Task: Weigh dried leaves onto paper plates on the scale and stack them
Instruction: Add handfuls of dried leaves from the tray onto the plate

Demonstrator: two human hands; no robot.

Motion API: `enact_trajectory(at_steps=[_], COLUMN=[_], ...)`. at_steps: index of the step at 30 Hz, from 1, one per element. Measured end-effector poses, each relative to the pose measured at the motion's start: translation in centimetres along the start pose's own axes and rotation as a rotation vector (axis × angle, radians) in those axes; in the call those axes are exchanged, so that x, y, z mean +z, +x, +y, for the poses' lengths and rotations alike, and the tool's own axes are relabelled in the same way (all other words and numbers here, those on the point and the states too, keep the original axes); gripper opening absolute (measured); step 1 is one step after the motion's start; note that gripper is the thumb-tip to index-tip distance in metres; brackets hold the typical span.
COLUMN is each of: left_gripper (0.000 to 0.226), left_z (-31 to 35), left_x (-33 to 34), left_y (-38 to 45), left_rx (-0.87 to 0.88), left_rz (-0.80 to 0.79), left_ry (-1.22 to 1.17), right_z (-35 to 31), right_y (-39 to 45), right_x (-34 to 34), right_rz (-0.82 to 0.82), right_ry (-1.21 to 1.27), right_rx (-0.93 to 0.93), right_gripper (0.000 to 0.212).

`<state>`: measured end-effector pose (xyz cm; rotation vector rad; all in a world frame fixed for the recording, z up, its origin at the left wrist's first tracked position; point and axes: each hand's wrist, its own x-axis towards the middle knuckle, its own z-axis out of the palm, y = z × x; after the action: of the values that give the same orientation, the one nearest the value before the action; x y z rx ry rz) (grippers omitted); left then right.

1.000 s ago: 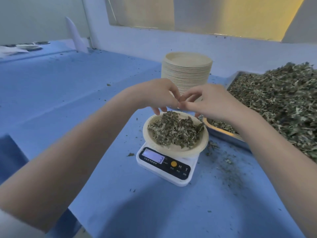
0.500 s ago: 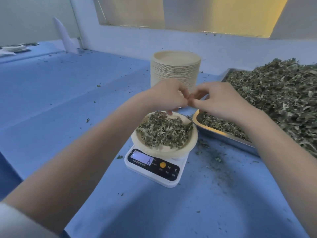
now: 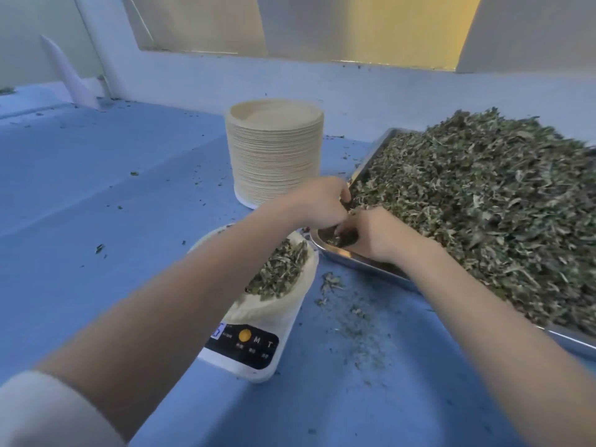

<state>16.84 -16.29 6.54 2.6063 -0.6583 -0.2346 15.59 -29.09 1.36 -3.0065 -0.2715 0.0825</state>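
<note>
While a filled paper plate (image 3: 274,279) sits on the scale (image 3: 251,346) just beside them, both hands' curled fingers (image 3: 346,229) pinch dried leaves (image 3: 483,201) at the tray (image 3: 348,258) corner.

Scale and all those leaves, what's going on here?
A person is portioning dried leaves. A paper plate already holding leaves sits on the white scale; its display is hidden behind the left forearm. Both hands are at the near corner of the metal tray heaped with dried leaves: the left hand and the right hand are curled into the leaves, apparently gathering a pinch. A tall stack of empty plates stands behind on the blue table.
</note>
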Motion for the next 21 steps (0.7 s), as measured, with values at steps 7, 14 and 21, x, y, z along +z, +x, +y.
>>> enact_trajectory(at_steps=[7, 14, 21], left_gripper=[0.040, 0.039, 0.032], left_z=[-0.4, -1.7, -3.3], left_x=[0.3, -1.4, -3.9], left_y=[0.6, -0.7, -3.9], left_rx=[-0.052, -0.099, -0.106], left_rz=[0.091, 0.183, 0.366], left_ry=[-0.081, -0.268, -0.303], right_z=[1.4, 0.6, -5.3], right_y=[-0.6, -1.4, -2.2], right_x=[-1.9, -4.5, -6.1], right_rz=[0.312, 0.341, 0.400], right_ry=[0.201, 0.135, 0.408], right_rx=[0.014, 0.069, -0.150], right_gripper=[0.017, 0.014, 0.016])
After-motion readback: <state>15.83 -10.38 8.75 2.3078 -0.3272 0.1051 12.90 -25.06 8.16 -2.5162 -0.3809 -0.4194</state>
